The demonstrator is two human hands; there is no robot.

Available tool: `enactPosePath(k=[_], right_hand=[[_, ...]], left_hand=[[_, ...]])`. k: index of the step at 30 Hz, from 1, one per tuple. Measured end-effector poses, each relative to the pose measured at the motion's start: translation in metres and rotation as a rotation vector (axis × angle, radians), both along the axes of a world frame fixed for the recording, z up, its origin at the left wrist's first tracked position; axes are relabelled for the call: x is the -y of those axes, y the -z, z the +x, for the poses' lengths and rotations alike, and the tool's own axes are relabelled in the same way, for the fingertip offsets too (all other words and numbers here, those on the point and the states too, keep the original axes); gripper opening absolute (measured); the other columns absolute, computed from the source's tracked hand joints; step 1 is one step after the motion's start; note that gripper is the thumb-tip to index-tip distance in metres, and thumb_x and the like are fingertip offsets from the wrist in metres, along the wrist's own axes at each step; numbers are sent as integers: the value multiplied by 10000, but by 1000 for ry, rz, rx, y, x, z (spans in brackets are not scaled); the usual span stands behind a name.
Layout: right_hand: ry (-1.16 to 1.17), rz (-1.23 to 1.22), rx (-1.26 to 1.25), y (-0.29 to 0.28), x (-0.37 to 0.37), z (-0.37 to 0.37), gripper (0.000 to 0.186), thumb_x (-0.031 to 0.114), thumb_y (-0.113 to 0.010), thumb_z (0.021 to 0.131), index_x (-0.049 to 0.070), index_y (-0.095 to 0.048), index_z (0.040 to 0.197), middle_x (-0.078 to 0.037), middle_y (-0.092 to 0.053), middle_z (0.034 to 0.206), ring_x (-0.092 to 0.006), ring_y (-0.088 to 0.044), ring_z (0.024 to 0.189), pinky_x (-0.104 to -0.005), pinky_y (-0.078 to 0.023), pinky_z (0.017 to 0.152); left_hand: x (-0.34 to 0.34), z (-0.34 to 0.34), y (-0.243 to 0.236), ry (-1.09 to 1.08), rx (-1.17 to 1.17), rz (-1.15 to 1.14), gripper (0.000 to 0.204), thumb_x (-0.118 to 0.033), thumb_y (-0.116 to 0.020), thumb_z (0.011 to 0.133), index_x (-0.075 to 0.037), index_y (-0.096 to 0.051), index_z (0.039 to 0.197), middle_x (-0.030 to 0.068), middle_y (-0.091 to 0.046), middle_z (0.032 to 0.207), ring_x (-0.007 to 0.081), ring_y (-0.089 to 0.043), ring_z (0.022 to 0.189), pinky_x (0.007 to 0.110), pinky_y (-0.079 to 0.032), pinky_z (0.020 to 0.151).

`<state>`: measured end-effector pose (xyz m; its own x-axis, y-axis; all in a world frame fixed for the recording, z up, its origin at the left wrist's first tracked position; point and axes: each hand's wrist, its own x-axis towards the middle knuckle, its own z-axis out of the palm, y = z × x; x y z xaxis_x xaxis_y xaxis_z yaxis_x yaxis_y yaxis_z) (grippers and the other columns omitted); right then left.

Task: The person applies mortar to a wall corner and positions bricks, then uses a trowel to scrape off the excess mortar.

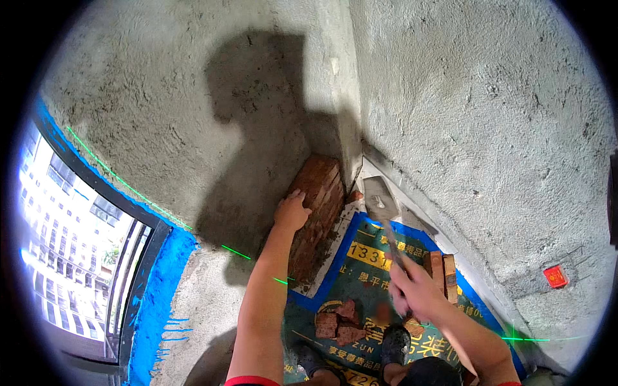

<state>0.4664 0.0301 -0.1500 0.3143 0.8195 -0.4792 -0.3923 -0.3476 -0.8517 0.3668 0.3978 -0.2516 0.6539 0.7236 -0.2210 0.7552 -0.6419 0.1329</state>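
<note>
A low stack of reddish-brown bricks [320, 201] stands against the left wall near the corner. My left hand [293, 212] rests on its upper face, thumb apart from the fingers, touching the brick. My right hand [415, 289] is wrapped round the handle of a trowel [378, 193], which points away from me into the corner. The trowel's flat grey blade carries a pale lump, and its shaft is smeared by motion. Between the stack and the trowel tip sits a small brick fragment [355, 195].
Broken brick pieces [327, 325] lie on a green printed floor sheet [367, 293] edged with blue tape [339, 254]. Brick pieces [449, 276] stand beside my right hand. My shoes [395, 344] are close by. Left is a window [71, 257]; a red box [555, 276] marks the right wall.
</note>
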Motion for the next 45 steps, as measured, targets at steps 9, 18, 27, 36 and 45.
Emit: enactPosePath(k=[9, 18, 27, 36, 45], right_hand=[[164, 353, 1266, 47, -171, 32, 552, 115, -538, 932, -12, -381, 1445, -279, -662, 863, -459, -641, 808, -524, -506, 741], [109, 54, 1214, 38, -236, 42, 373, 64, -583, 836, 46, -618, 1207, -274, -672, 999, -432, -656, 940, -491, -549, 788], [-14, -203, 1230, 47, -235, 61, 419, 98, -572, 833, 81, -630, 1247, -258, -690, 985, -399, -669, 967, -463, -548, 849], [-25, -67, 772, 108, 8, 35, 323, 314, -549, 984, 2, -568, 1064, -245, -624, 859, -427, -621, 808, -505, -457, 708], [409, -563, 717, 224, 219, -2, 308, 281, -709, 885, 9, -587, 960, -202, -624, 775, -389, -623, 694, -434, -491, 626]], left_hand=[[8, 13, 3, 12, -17, 34, 618, -270, -552, 995, -93, -300, 1530, 63, -228, 1610, 357, -388, 1379, 455, -395, 1127], [8, 14, -2, 34, -79, 37, 605, -245, -510, 1014, -48, -262, 1530, 106, -198, 1611, 318, -257, 1455, 442, -304, 1184], [3, 16, 7, 78, -10, 42, 625, -239, -539, 983, -12, -289, 1508, 149, -244, 1590, 324, -283, 1440, 441, -302, 1169], [0, 3, 20, 40, 205, 116, 591, -113, -622, 878, 19, -426, 1419, 238, -398, 1485, 367, -423, 1344, 436, -396, 1075], [32, 29, 18, -13, -81, 355, 559, -94, -506, 980, -10, -323, 1502, 172, -312, 1562, 353, -305, 1433, 463, -286, 1172]])
